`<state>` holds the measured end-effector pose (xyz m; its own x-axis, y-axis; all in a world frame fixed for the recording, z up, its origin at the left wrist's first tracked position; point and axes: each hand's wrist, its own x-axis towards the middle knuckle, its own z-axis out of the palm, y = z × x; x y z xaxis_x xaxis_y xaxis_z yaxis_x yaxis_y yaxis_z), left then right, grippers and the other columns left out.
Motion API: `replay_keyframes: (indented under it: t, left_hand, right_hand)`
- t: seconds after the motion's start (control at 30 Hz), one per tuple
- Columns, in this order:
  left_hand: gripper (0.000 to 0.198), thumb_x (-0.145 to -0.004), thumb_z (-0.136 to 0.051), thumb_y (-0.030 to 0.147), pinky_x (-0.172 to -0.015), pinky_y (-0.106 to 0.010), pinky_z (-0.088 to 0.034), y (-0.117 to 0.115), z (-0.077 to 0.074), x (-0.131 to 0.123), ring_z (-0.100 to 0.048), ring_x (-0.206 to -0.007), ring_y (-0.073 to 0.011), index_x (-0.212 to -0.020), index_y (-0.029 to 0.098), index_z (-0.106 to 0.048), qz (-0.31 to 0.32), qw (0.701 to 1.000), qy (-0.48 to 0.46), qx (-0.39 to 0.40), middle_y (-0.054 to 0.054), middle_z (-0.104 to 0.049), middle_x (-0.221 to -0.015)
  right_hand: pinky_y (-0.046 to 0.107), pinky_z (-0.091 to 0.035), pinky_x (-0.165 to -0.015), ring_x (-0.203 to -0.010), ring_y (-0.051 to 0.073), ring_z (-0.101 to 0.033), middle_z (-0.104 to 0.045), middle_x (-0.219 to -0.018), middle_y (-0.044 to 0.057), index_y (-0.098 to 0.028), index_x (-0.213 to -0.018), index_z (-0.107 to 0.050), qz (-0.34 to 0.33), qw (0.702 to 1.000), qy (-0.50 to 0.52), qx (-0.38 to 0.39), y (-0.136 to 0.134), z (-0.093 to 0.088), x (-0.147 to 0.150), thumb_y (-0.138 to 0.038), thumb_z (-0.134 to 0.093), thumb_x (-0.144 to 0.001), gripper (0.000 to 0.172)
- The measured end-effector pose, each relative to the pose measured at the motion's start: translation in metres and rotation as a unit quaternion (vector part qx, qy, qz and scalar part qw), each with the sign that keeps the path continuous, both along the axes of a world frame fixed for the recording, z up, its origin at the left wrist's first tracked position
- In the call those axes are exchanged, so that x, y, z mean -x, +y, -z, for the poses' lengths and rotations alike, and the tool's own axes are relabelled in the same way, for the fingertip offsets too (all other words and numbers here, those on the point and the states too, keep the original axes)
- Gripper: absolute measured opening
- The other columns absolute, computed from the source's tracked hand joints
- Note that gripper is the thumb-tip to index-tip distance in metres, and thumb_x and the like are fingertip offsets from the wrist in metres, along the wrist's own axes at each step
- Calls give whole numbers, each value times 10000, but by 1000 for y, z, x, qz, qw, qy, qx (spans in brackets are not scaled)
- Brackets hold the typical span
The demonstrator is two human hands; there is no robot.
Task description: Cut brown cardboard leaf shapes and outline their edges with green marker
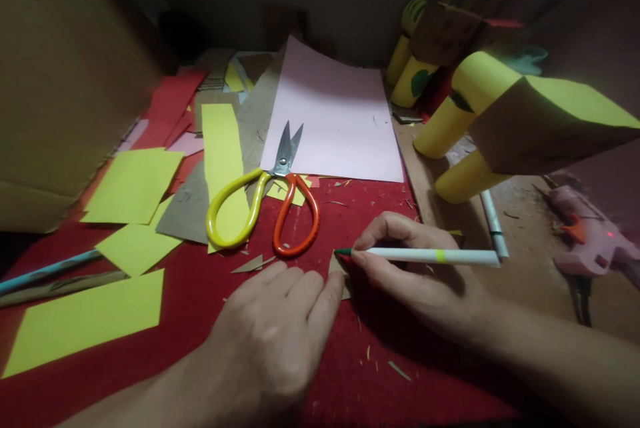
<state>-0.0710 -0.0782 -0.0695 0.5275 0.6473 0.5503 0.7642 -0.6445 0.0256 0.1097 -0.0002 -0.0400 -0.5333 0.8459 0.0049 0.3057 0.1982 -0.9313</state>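
Note:
My right hand (pixel 415 261) pinches a white felt-tip pen (pixel 415 255) with a yellow band. Its green tip touches, or lies just over, the upper corner of a small cardboard piece (pixel 338 263). Bent over beside it, my left hand (pixel 280 328) presses that piece down with the index finger, and its other fingers are curled on the red surface (pixel 380 375). Most of the cardboard piece is hidden beneath my fingers. Just beyond my left hand lie scissors (pixel 283 165) with one yellow and one red handle, blades slightly apart, and pointed cardboard scraps (pixel 250 264).
A pale pink sheet (pixel 340 115) lies behind the scissors. Several yellow paper pieces (pixel 133 185) spread leftward near a large cardboard box (pixel 65 95). Yellow-covered tubes support a cardboard shape (pixel 530 115) at right, near a pink glue gun (pixel 590 241) with a cord.

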Motion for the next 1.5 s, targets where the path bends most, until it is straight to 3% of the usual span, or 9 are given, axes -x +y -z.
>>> replay_keyframes:
  t: [0.5,0.93,1.5]
  left_hand:
    - [326,-871,-407,43,-467,-384,-463,2,1,-1,-523,-539,-215,-1136,-58,-569,-3,1000,-1,0,-84,-573,-629]
    - [309,-857,-438,35,-475,-381,-465,1,0,-1,-522,-540,-209,-1113,-59,-584,-9,1000,2,-14,-75,-569,-618]
    - [322,-881,-395,44,-465,-373,-455,1,-1,-2,-524,-534,-206,-1126,-65,-574,-5,1000,-1,-7,-75,-565,-621]
  right_hand:
    - [159,-396,-478,-563,74,-542,-617,-661,-43,-196,-784,-583,-19,1000,-18,-17,-1,0,-4,-185,-622,-872,97]
    - [156,-387,-455,-520,71,-517,-598,-607,-49,-193,-709,-566,-7,998,-59,-25,-2,-5,0,-108,-616,-809,141]
    - [165,-406,-478,-555,80,-540,-618,-661,-41,-206,-785,-578,-18,999,-30,-18,-2,0,-4,-185,-618,-865,92]
